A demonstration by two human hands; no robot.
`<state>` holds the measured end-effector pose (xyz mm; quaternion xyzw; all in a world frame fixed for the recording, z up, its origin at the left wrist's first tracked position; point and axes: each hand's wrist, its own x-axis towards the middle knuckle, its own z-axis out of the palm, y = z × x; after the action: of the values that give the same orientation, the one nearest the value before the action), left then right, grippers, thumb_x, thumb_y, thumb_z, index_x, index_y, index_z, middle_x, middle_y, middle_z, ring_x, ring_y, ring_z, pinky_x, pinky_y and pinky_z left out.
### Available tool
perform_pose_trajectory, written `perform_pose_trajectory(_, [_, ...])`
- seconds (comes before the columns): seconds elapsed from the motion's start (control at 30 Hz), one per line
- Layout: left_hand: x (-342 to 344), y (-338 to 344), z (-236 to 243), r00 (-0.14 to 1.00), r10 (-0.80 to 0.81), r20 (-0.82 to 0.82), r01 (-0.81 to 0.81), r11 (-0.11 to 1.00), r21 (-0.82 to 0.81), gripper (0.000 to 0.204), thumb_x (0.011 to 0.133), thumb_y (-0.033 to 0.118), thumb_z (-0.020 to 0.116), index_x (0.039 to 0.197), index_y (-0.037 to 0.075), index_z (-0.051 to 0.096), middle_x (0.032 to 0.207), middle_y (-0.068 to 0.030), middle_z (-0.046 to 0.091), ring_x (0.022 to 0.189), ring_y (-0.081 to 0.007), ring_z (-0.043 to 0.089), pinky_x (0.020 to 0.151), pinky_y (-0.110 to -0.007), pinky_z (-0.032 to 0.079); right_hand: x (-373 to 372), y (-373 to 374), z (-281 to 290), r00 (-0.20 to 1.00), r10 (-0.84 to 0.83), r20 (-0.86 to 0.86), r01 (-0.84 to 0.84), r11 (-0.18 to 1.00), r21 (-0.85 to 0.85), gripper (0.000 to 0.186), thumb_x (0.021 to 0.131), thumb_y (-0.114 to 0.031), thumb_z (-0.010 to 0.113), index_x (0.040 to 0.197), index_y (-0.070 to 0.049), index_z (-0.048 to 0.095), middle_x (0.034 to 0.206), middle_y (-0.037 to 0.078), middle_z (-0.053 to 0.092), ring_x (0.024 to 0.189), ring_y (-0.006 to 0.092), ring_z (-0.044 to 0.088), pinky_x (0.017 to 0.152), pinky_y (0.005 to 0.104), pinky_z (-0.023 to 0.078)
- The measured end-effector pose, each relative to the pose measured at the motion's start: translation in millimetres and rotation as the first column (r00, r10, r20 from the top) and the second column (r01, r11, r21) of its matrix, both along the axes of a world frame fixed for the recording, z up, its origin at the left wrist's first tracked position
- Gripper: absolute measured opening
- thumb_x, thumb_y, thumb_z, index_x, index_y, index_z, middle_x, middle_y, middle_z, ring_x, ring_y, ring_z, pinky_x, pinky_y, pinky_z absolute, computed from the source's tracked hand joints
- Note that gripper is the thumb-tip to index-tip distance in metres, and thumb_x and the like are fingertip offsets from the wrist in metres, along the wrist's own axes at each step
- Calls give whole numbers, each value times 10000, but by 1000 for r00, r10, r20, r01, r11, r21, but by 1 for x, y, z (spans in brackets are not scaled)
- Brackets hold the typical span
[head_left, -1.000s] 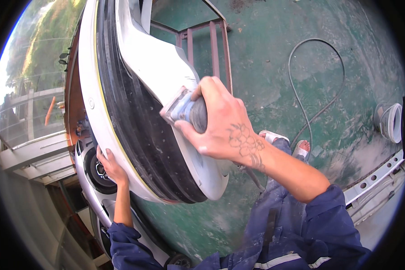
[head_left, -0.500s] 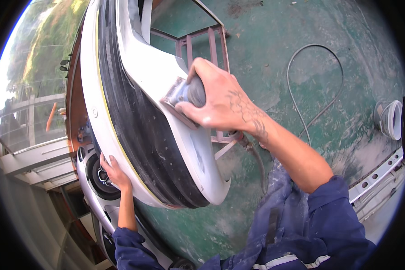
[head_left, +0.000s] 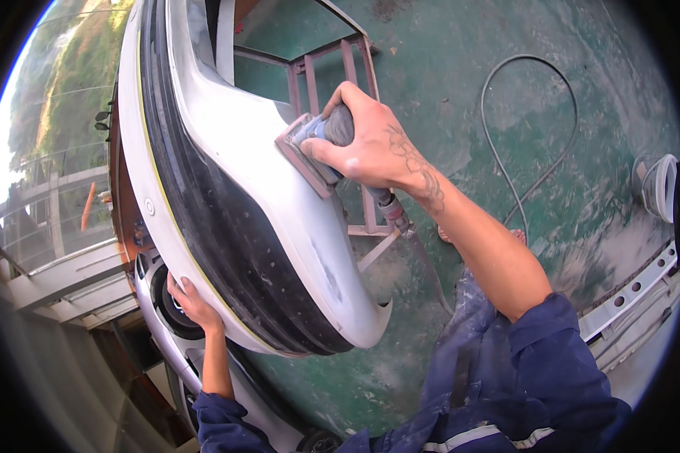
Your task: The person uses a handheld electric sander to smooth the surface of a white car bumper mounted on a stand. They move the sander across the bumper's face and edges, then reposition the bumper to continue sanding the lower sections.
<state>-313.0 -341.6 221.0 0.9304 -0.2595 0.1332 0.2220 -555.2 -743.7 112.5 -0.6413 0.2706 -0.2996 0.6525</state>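
Observation:
A white car bumper (head_left: pixel 238 121) with a broad black lower section (head_left: pixel 227 219) stretches from the top of the view down to the middle. My right hand (head_left: pixel 366 143) grips an air sander (head_left: pixel 329 134), whose flat rectangular pad lies at the bumper's right edge. From the sander a hose (head_left: pixel 425 268) hangs down past a reddish fitting. Greyish sanded patches show on the white surface below the pad. My left hand (head_left: pixel 193 302) rests against the bumper's left edge, fingers stretched out, with no tool in it.
Under the bumper stands a metal frame stand (head_left: pixel 310 79). A looped grey hose (head_left: pixel 485 121) lies on the green floor (head_left: pixel 431 45). At the far right are a white bucket (head_left: pixel 657 187) and a perforated metal rail (head_left: pixel 627 294). A silver car (head_left: pixel 175 351) stands at the lower left.
The sander in my right hand has moved slightly upward along the bumper's right edge, and its pad shows more. The bumper sits a little further left in view. My left hand stays on its edge.

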Motion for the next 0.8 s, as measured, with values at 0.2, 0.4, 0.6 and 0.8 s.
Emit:
perform_pose_trajectory(0.2, [0,3,-3,999,38,22,-38,999,8,651,1133,497,444,1575,20,444,1501,-188,559,1304,-321,575,1152,-427,400,-23,32,1,1000,27,-3,-27,993,119,530,821,-325,861,1102,11,563,1070,237,656,1027,416,691,919,476,541])
perform_pose_trajectory(0.4, [0,6,-2,1000,21,1,-21,999,-29,664,1135,481,439,1562,-27,434,1528,-204,514,1365,-321,521,1183,-426,363,-25,50,-1,998,-48,44,46,998,44,504,817,-278,876,1110,-6,570,1009,210,662,954,372,693,878,448,547])
perform_pose_trajectory(0.6, [-1,-7,-3,1000,-7,-17,6,999,-42,667,1137,471,440,1557,-47,429,1523,-216,510,1376,-332,507,1196,-430,343,27,-26,-4,981,-182,70,185,982,-43,536,826,-366,895,1116,8,642,987,208,721,908,318,720,859,421,575])
perform_pose_trajectory(0.8, [3,7,-2,1000,-12,-3,12,1000,-13,657,1143,456,427,1559,-51,418,1533,-218,488,1398,-335,481,1208,-437,327,28,-13,10,981,-170,94,178,980,-90,563,821,-385,890,1116,24,638,989,215,726,928,338,735,869,434,580])
